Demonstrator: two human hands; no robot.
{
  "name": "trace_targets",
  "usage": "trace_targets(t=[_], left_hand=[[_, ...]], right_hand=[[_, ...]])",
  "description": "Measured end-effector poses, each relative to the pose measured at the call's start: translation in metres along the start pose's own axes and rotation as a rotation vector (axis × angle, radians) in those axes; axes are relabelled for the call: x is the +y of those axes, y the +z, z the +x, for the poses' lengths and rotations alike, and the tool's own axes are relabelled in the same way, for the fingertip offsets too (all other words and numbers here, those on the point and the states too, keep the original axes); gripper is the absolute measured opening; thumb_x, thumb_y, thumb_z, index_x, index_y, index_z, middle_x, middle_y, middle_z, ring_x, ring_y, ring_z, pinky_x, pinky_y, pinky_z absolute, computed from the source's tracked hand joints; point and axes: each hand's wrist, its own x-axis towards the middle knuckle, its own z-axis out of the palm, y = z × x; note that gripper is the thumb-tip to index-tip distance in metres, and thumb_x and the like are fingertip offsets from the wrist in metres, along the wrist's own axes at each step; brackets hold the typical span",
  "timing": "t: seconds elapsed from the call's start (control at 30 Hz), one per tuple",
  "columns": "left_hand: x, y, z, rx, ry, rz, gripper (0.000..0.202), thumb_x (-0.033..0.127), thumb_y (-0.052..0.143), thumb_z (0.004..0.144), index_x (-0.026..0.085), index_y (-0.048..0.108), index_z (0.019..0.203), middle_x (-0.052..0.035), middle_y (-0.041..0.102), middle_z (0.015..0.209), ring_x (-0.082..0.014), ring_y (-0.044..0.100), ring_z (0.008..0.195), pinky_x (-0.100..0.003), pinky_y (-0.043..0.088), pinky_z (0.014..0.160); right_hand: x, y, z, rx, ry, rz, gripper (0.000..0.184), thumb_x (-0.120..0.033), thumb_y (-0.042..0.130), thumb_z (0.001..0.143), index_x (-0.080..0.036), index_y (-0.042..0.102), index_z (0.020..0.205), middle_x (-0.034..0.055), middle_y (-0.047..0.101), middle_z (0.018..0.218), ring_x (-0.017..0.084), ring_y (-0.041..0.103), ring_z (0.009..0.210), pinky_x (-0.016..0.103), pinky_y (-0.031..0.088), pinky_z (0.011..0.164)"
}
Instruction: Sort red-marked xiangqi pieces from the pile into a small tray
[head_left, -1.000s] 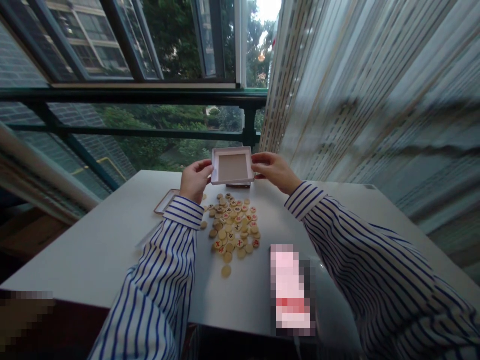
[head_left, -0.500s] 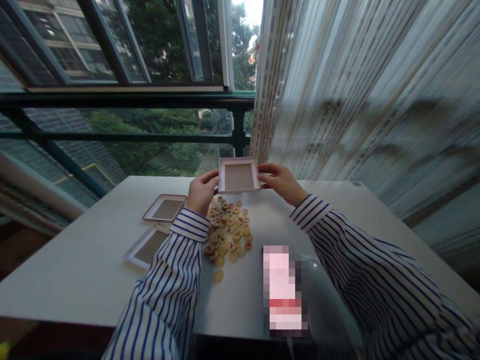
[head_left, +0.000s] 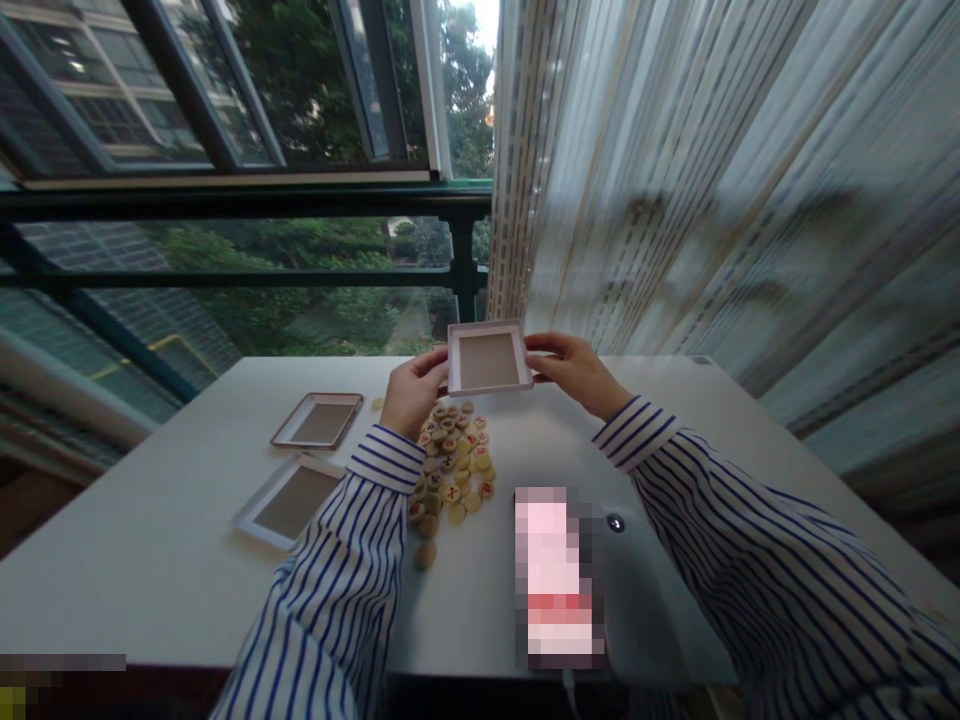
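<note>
A shallow, square white box part [head_left: 489, 360] with a grey-brown inner base is held up above the far part of the table, its inside facing me. My left hand [head_left: 411, 391] grips its left edge, fingers closed on it. On the opposite edge, my right hand [head_left: 576, 372] pinches it between thumb and fingers. Below and nearer to me lies a loose heap of round Chinese chess pieces [head_left: 454, 465], some with red characters, some with black. My left hand and sleeve hide part of the heap's left side.
Two more shallow box parts lie at the left: a brown-rimmed one [head_left: 318, 421] and a white one [head_left: 289, 500] partly behind my sleeve. A blurred-out phone [head_left: 556, 570] with a cable rests near the front edge beside a grey device [head_left: 652, 590]. Window and curtain stand beyond the white table [head_left: 150, 560].
The held box part has shifted slightly right in view and tilted a little, both hands still on it. The rest of the scene has slid slightly left as my head turned.
</note>
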Motion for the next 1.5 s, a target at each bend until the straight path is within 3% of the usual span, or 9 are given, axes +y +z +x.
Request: trace_targets(t=[0.37,1.03,1.5], left_hand=[[-0.006,0.008,-0.005,-0.092,-0.015,0.04,0.029,0.025,0.068,0.06,0.017,0.071,0.088,-0.0044,0.07,0.086,-0.014,0.062,0.073,-0.029,0.05,0.069],[-0.021,0.021,-0.005,-0.155,-0.086,0.138,0.031,0.026,0.069,0.06,0.016,0.071,0.089,-0.0048,0.069,0.082,-0.0147,0.062,0.072,-0.032,0.05,0.073],[-0.023,0.031,-0.006,-0.236,-0.114,0.246,0.032,0.033,0.069,0.06,0.014,0.071,0.087,-0.007,0.07,0.082,-0.0164,0.061,0.074,-0.03,0.047,0.068]], right_hand=[[0.011,-0.013,-0.01,0.003,0.015,-0.038,0.028,-0.015,0.06,0.072,-0.014,0.062,0.1,0.0084,0.064,0.107,0.011,0.061,0.074,0.027,0.054,0.065],[0.028,-0.035,-0.024,0.031,0.043,-0.068,0.029,-0.016,0.058,0.072,-0.016,0.064,0.101,0.0073,0.065,0.106,0.012,0.062,0.077,0.028,0.055,0.067],[0.036,-0.046,-0.035,0.057,0.081,-0.061,0.028,-0.016,0.06,0.071,-0.016,0.064,0.099,0.0068,0.066,0.102,0.014,0.063,0.078,0.03,0.055,0.069]])
